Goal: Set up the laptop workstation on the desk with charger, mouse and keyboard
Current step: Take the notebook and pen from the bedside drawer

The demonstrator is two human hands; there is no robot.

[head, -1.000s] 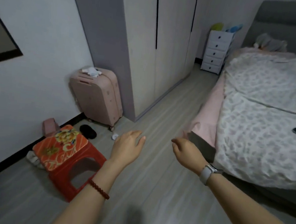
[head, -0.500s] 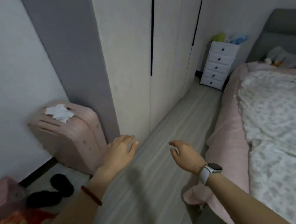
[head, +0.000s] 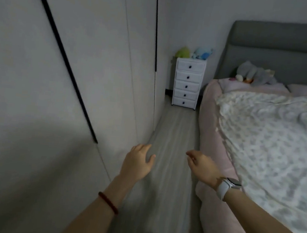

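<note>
Two hands in lower centre of frame, both empty. Left hand (head: 138,163) reaches forward over the grey wood floor (head: 174,130), fingers loosely spread and relaxed, gripping nothing; one dark red bead bracelet (head: 108,202) on that forearm. Right hand (head: 203,166) just beside it, apart, fingers loosely curled downward, holding nothing; one white smartwatch (head: 227,185) on the wrist. Both forearms point up-frame along the floor strip, which runs lengthwise from bottom centre toward the one white five-drawer chest (head: 187,82) at upper centre. No laptop, charger, mouse or keyboard anywhere in view, so their place and heading cannot be told. Left half of frame is wardrobe doors (head: 69,60) with two dark vertical gaps, cut off at top and left. Bed (head: 214,141) fills right side, cut off at right and bottom edge, pink sheet under a patterned quilt (head: 271,140), grey headboard (head: 281,50) at upper right. Two plush toys on the chest, green (head: 183,52) and blue (head: 203,53), blurry. Grey plush (head: 254,72) by the headboard, shape hard to make out.
</note>
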